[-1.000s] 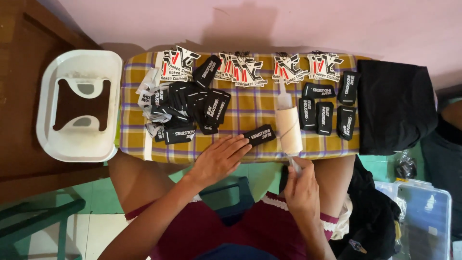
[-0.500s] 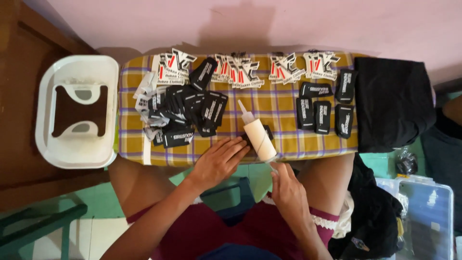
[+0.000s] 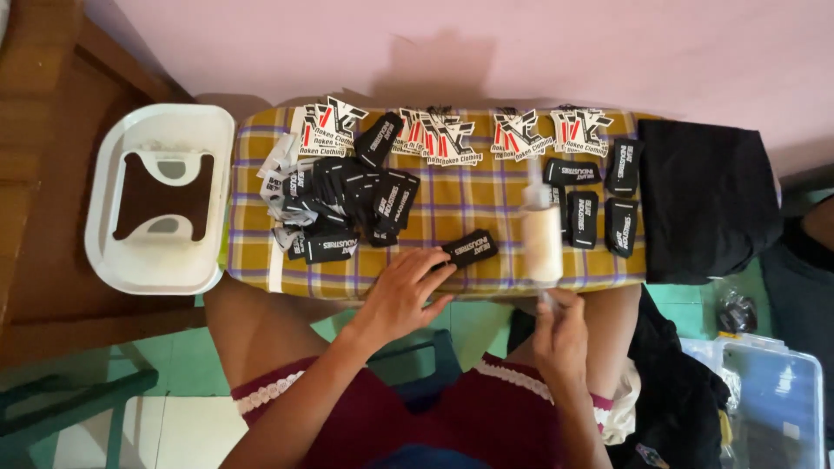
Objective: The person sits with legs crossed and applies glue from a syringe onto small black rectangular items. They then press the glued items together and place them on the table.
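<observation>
Two hands work over a yellow plaid padded board (image 3: 452, 195) lying across the person's lap, pink wall behind, green floor below, white plastic stool (image 3: 161, 198) at left, black folded cloth (image 3: 704, 195) at right. Left hand (image 3: 401, 291) lies flat at the board's near edge, fingers spread, fingertips touching a black rectangular patch (image 3: 470, 247) with white lettering, lying tilted. Right hand (image 3: 560, 334) has its fingers curled round the base of a cream glue bottle (image 3: 542, 234), blurred, nozzle pointing away over the board, just right of that patch. Heap of black patches (image 3: 347, 213) sits left; red-white-black cutout stickers (image 3: 443, 139) line the far edge.
</observation>
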